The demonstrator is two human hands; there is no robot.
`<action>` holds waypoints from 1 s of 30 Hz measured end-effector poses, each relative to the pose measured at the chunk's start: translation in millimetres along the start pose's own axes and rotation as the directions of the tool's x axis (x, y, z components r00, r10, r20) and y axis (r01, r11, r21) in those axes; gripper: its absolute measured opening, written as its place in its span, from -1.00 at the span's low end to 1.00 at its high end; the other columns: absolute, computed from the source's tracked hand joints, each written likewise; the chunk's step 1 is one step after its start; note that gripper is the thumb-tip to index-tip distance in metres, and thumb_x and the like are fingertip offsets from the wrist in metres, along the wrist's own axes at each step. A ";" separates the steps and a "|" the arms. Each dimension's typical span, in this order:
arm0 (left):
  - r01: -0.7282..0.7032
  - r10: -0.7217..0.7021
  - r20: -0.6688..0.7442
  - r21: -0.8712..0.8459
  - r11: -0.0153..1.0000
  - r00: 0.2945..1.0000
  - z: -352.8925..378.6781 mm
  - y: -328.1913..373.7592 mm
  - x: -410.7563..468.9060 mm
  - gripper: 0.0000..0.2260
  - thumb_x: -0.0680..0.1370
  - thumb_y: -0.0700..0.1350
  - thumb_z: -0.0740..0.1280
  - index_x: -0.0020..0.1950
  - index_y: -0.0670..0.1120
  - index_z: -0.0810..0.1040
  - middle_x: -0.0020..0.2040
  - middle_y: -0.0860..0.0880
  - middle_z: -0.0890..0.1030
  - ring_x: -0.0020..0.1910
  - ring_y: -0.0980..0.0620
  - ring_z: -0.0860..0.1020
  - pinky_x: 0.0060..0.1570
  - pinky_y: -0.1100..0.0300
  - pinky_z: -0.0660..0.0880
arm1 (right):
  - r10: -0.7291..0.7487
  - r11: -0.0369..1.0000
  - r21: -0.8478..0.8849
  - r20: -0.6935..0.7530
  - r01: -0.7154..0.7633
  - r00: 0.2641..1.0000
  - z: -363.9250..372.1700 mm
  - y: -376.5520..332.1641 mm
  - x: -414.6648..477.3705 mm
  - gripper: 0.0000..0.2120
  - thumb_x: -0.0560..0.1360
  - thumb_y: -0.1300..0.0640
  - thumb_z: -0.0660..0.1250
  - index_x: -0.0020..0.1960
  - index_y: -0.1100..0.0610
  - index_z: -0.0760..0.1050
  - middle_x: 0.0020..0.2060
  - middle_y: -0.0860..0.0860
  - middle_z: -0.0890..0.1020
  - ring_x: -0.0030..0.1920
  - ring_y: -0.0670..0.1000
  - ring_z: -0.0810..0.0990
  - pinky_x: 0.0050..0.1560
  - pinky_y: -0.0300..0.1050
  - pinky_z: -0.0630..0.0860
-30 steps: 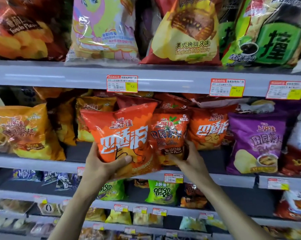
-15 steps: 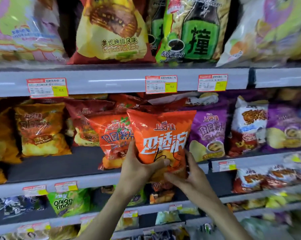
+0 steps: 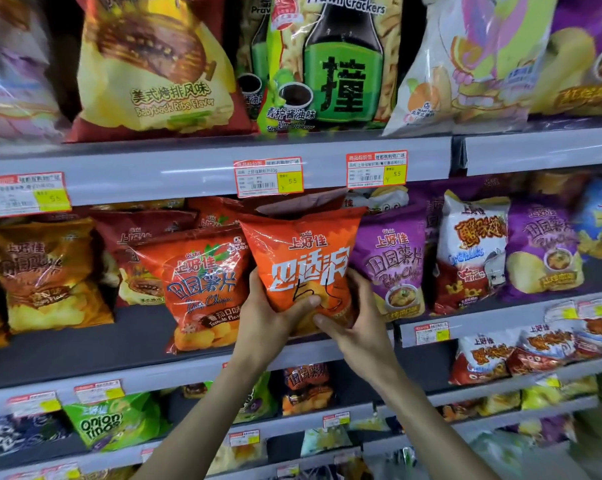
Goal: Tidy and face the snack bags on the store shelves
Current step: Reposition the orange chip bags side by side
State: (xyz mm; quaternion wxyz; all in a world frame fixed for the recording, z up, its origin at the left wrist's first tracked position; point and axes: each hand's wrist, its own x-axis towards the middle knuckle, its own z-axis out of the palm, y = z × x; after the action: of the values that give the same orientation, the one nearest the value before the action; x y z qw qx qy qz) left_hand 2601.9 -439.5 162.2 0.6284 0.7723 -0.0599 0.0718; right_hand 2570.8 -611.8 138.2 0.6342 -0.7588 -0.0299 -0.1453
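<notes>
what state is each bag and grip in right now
orange bag: upright, front out, held low by both grips
left grip: holds the orange bag, thumb on its front
right grip: holds the orange bag, thumb on its front
tomato bag: on the shelf, front out, leaning
purple bag: on the shelf, upright, front out

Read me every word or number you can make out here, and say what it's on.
"Prawn Crackers": green bag.
"Babyback Ribs Flavor": yellow bag.
"Onion rings": lime bag.
"Tomato Flavor": tomato bag.
"上好佳": held bag.
"5.5", handwritten: held bag.
"5.5": price tag.
Tag small print: too blurred to read.
</notes>
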 end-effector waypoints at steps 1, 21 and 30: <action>0.001 -0.001 -0.004 0.013 1.000 1.000 -1.3 -1.3 1.1 -0.15 0.32 0.13 0.66 0.50 0.04 0.33 0.23 0.15 0.67 0.09 0.33 0.65 -0.06 0.42 0.59 | -0.006 1.000 0.009 -0.008 0.007 1.000 1.7 2.9 0.3 -0.21 0.46 0.02 0.61 0.54 -0.17 0.26 0.36 -0.21 0.54 0.32 -0.19 0.58 0.22 -0.15 0.62; -0.105 0.123 -0.019 0.402 0.909 0.992 -26.3 -24.7 -19.9 -0.45 0.59 -0.03 0.52 0.55 0.04 0.44 0.23 0.14 0.68 0.13 0.04 0.67 -0.13 0.54 0.45 | -0.042 0.995 -0.094 -0.081 0.035 0.996 24.9 20.6 -0.5 -0.24 0.50 0.08 0.57 0.52 -0.28 0.22 0.37 -0.32 0.47 0.39 -0.21 0.50 0.31 -0.18 0.56; -0.198 0.185 0.072 0.384 0.902 0.980 -32.9 -45.2 -20.5 -0.35 0.61 -0.02 0.49 0.66 0.01 0.31 0.45 0.07 0.57 0.38 0.09 0.54 0.33 0.23 0.51 | 0.018 0.976 -0.217 0.030 -0.011 0.999 13.0 23.6 -10.7 -0.14 0.50 -0.15 0.53 0.62 -0.18 0.09 0.48 -0.16 0.44 0.44 -0.18 0.46 0.38 0.09 0.55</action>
State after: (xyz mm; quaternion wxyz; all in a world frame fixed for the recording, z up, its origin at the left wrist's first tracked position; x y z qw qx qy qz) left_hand 2588.8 -398.1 121.5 0.4514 0.8730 -0.1306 0.1306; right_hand 2568.3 -602.2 110.9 0.5482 -0.8259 -0.0182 -0.1310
